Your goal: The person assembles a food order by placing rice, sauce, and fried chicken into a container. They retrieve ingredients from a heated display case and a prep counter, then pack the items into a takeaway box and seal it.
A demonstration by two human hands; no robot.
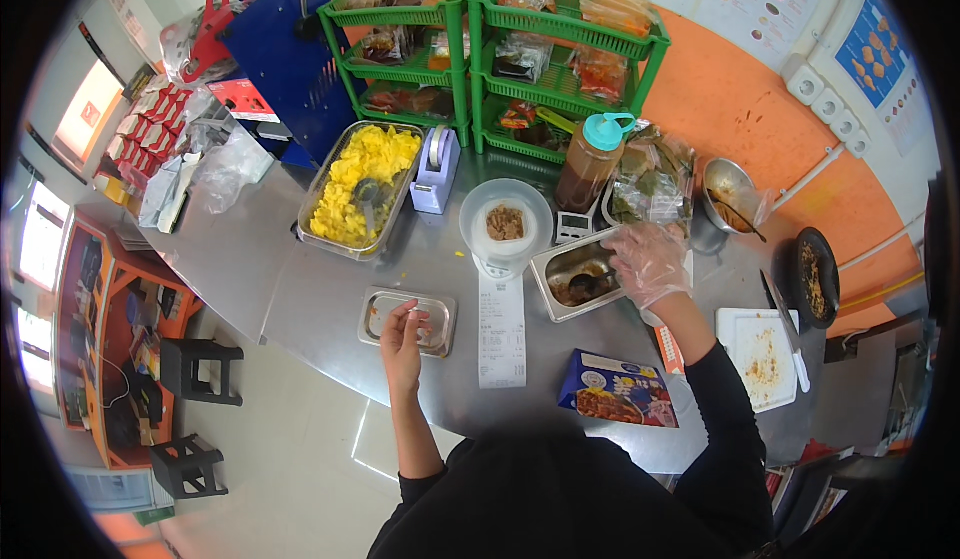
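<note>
My right hand [650, 264], in a clear plastic glove, is over a rectangular metal container [551, 304]. Its fingers are closed round the handle of a black spoon [584, 285] whose bowl lies in brown sauce in there; the handle's end is hidden under the hand. Bare and raised, my left hand [403, 339] has loosely bent fingers that hold nothing. It is over a small shallow metal tray [447, 327]. Between the hands, a translucent plastic bowl [478, 221] with chopped brown meat [505, 223] rests on a white kitchen scale [498, 267].
A long printed receipt [501, 334] and a blue food box [625, 391] lie near me. Behind are a tray of yellow food [365, 184], a tape dispenser [435, 171], a sauce bottle [590, 164] and green racks [570, 89]. At right, a knife [783, 314] lies across a white cutting board [738, 339].
</note>
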